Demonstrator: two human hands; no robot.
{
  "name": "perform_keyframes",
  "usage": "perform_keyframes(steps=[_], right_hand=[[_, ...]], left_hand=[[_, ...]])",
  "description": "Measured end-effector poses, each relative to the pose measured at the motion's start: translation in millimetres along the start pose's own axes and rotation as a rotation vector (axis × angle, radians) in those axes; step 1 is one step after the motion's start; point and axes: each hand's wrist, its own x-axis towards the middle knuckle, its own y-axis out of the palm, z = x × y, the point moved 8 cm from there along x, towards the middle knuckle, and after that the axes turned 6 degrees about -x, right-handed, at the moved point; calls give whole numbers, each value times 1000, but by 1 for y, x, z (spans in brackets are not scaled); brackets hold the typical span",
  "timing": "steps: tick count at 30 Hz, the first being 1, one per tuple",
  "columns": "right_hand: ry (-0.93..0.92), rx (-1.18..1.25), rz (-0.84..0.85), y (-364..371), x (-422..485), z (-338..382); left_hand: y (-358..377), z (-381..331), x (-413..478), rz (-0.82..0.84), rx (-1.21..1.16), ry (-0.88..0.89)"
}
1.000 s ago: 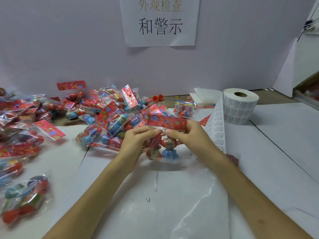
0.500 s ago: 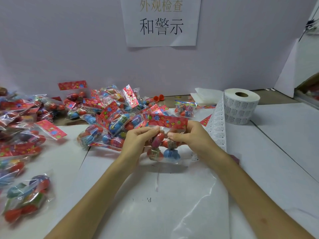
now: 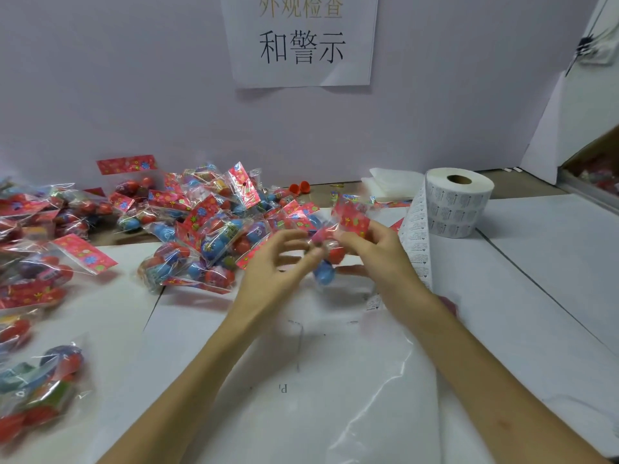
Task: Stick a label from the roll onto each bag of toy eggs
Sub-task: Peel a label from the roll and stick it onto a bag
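Head view, middle of worktop (image 3: 542,269): left hand (image 3: 278,266), pinching half a second ago, now has its fingers spread loose; blur hides any contact. Right hand (image 3: 378,249) is clamped on bag of toy eggs (image 3: 335,242), its header newly tilted. Label probably applied and the bag being turned away. Beyond: label roll (image 3: 459,202) toward the far right, its strip (image 3: 417,242) trailing; bag pile (image 3: 207,229) far left.

Motion blur smears the bag (image 3: 350,221) and the left hand (image 3: 276,271), so its hold is unclear; print on the strip (image 3: 417,237) just right of the grip is unreadably small.
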Motion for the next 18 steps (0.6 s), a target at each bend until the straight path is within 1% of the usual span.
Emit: perform_keyframes(steps=[2, 5, 6, 7, 8, 9, 10, 13, 14, 15, 16, 18], right_hand=[[7, 39, 170, 14, -5, 2], [0, 61, 392, 27, -14, 8], [-4, 55, 424, 28, -15, 9], [-18, 51, 420, 26, -14, 12], [-42, 54, 379, 20, -11, 17], [-68, 68, 302, 12, -7, 21], [-99, 72, 187, -1, -2, 25], [-208, -74, -307, -55, 0, 36], [-212, -136, -447, -71, -2, 35], [-192, -200, -552, -82, -4, 32], [-159, -266, -621, -91, -5, 28], [-91, -347, -656, -102, -1, 20]], left_hand=[[6, 3, -3, 11, 66, 15], [-5, 3, -3, -87, 83, 46], [-11, 5, -2, -119, 61, 27], [-15, 8, 0, -141, 11, -10], [-17, 11, 1, -153, -59, -48], [-18, 12, 2, -162, -127, -89], [-19, 15, 3, -175, -185, -133], [-20, 29, 6, -180, -238, -289], [-19, 32, 6, -169, -234, -317], [-18, 34, 5, -160, -214, -329], [-18, 33, 4, -156, -163, -319], [-19, 27, 5, -150, 25, -233]])
